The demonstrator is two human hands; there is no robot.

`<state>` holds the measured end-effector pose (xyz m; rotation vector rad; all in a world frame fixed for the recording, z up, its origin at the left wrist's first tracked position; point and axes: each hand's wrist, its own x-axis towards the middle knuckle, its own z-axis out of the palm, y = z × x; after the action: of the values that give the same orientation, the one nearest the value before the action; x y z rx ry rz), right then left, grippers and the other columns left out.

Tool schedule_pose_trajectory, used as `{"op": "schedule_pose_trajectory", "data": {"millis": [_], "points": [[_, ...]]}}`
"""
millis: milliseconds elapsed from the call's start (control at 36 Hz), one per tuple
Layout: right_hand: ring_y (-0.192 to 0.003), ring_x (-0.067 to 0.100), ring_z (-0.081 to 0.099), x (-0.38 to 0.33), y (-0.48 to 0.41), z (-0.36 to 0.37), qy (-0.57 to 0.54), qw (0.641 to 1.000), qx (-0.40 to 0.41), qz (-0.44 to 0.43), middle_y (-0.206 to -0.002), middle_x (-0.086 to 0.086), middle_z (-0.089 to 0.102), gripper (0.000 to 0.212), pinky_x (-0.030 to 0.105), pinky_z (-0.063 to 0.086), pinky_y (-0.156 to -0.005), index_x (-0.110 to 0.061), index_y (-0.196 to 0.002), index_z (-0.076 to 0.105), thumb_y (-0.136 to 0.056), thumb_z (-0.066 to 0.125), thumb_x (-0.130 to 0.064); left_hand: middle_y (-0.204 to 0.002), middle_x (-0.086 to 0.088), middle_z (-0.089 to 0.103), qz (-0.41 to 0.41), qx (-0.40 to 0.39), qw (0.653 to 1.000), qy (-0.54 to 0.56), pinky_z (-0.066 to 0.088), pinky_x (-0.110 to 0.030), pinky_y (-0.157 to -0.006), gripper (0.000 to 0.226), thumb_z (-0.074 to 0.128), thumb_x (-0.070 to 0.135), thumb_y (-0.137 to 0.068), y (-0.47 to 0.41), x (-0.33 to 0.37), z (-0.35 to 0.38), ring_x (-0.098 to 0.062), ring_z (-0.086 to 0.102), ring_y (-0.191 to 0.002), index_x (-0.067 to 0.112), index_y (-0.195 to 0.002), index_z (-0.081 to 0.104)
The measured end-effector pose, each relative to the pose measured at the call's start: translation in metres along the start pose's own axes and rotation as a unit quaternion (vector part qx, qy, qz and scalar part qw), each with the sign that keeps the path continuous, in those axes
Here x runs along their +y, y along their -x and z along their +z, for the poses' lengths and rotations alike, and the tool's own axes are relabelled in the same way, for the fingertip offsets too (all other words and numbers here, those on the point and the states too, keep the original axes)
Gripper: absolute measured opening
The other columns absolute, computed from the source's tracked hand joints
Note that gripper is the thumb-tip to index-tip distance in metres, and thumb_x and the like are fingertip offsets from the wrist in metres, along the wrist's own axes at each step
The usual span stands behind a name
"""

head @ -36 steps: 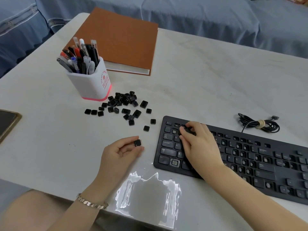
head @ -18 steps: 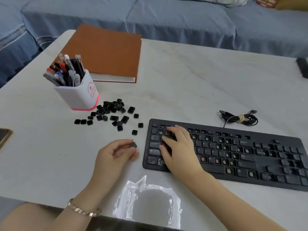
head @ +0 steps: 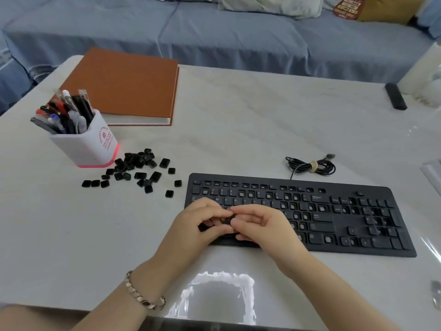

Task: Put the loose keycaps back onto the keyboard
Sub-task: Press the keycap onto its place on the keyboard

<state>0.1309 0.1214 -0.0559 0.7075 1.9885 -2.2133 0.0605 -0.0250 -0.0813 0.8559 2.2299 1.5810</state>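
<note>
Pen cup [head: 88, 146], brown binder [head: 124, 85]

Keyboard [head: 346, 211] sits in front of me on the surface [head: 250, 130], loose keycaps [head: 139, 169] scattered just left of it, pen cup [head: 90, 146] right beside those, notebook [head: 124, 89] behind the cup, cable [head: 310, 166] behind the keyboard.

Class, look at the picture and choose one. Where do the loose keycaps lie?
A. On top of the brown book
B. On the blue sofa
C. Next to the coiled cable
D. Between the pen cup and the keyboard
D: the loose keycaps lie scattered just right of the pen cup and left of the keyboard.
</note>
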Motion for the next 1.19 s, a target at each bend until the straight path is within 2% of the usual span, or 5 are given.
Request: {"op": "schedule_pose_trajectory", "data": {"millis": [111, 306, 556, 861, 1194], "points": [[-0.062, 0.010, 0.067, 0.002, 0.002, -0.018, -0.022, 0.999, 0.042, 0.000, -0.063, 0.001, 0.063, 0.025, 0.015, 0.053, -0.063, -0.014, -0.085, 0.067, -0.086, 0.055, 0.008, -0.104, 0.026, 0.054, 0.026, 0.015, 0.994, -0.107, 0.030, -0.002, -0.091, 0.030, 0.058, 0.048, -0.078, -0.001, -0.009, 0.006, 0.008, 0.047, -0.106, 0.034, -0.105, 0.065], [-0.073, 0.016, 0.070, 0.001, -0.011, -0.050, -0.049, 0.992, 0.119, -0.005, -0.065, -0.001, 0.066, 0.021, 0.019, 0.054, -0.080, -0.013, -0.084, 0.068, -0.084, 0.059, 0.007, -0.145, 0.011, 0.032, 0.013, 0.077, 0.969, -0.233, 0.020, -0.029, -0.112, 0.047, 0.045, 0.030, -0.091, -0.004, -0.045, 0.002, -0.005, 0.023, -0.139, 0.014, -0.136, 0.048], [-0.054, 0.003, 0.063, -0.005, -0.045, -0.057, 0.153, 0.973, 0.146, -0.095, -0.069, 0.004, 0.065, 0.013, 0.010, 0.051, -0.059, -0.010, -0.093, 0.066, -0.084, 0.063, -0.001, -0.146, 0.004, 0.034, 0.018, 0.079, 0.964, -0.255, 0.024, -0.036, -0.109, 0.053, 0.035, 0.037, -0.091, -0.005, -0.061, 0.006, -0.006, 0.022, -0.138, 0.011, -0.133, 0.052], [-0.091, 0.023, 0.061, 0.009, -0.064, -0.051, 0.471, 0.844, 0.119, -0.228, -0.097, 0.008, 0.066, 0.022, 0.021, 0.040, -0.087, -0.007, -0.105, 0.068, -0.087, 0.062, -0.018, -0.145, 0.007, 0.035, 0.028, 0.090, 0.962, -0.255, 0.023, -0.032, -0.109, 0.049, 0.037, 0.034, -0.091, -0.004, -0.061, 0.006, -0.006, 0.023, -0.139, 0.012, -0.131, 0.054], [-0.083, 0.010, 0.049, 0.031, -0.068, -0.055, 0.498, 0.802, 0.140, -0.298, -0.089, 0.006, 0.061, 0.012, 0.011, 0.031, -0.080, -0.004, -0.089, 0.070, -0.078, 0.070, -0.010, -0.143, 0.003, 0.038, 0.037, 0.086, 0.960, -0.265, 0.021, -0.025, -0.109, 0.045, 0.040, 0.030, -0.092, -0.005, -0.061, 0.006, -0.011, 0.028, -0.138, 0.010, -0.129, 0.055]]}}
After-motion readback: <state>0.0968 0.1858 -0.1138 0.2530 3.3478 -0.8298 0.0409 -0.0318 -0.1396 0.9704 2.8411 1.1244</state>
